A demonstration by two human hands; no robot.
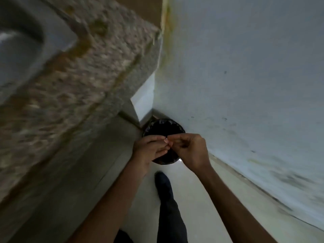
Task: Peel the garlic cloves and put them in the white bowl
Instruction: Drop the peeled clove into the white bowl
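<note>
over the black-lined bin (163, 127) both hands meet. the left hand (149, 148) lies palm up, fingers fairly straight. the right hand (191, 149) curls its fingertips onto the left's. whether they pinch garlic i cannot tell: too small, too blurred.

garlic: honestly too blurry to call, just a pale bit (165, 141) pinched by my right hand (191, 149) against my left hand (149, 148)
spot: mid-air, over the black-lined bin (163, 127)
</note>
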